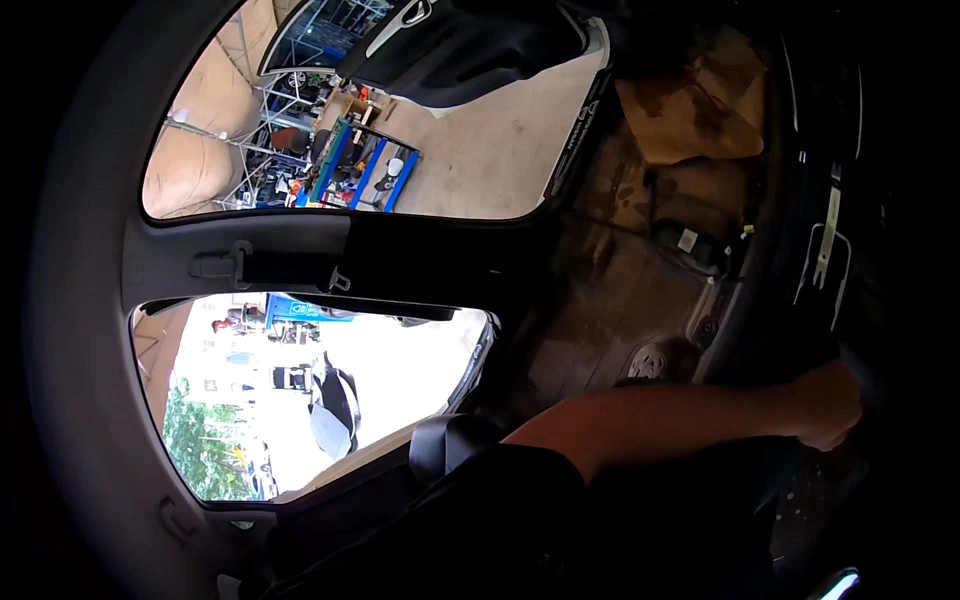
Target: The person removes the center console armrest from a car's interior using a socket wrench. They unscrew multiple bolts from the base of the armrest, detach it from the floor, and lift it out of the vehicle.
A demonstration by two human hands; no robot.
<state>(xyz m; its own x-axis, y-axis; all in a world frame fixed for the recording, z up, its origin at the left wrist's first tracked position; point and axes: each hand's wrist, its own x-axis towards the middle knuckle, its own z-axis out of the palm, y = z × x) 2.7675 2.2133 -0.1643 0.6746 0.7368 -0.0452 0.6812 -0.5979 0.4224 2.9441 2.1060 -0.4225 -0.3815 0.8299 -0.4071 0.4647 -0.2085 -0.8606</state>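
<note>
My left arm reaches across the stripped car interior from the lower middle toward the right. At its end, my left hand (832,408) is closed, its fingers curled in deep shadow at the dark right side. Whatever it grips, if anything, is hidden there. Above the hand, a thin pale metal strip (828,232) and a bent light-coloured rod (846,262) show against the dark. Beneath the forearm lies the stained, bare car floor (570,330), with a pale perforated oval piece (648,362) close to the arm. My right hand is not in view.
A crumpled brown paper sheet (690,120) lies on the floor, near wiring and a dark part with a white label (687,240). A seat belt tongue (340,280) hangs on the pillar. Through the door openings show an open car door (470,50) and a blue rack (368,170).
</note>
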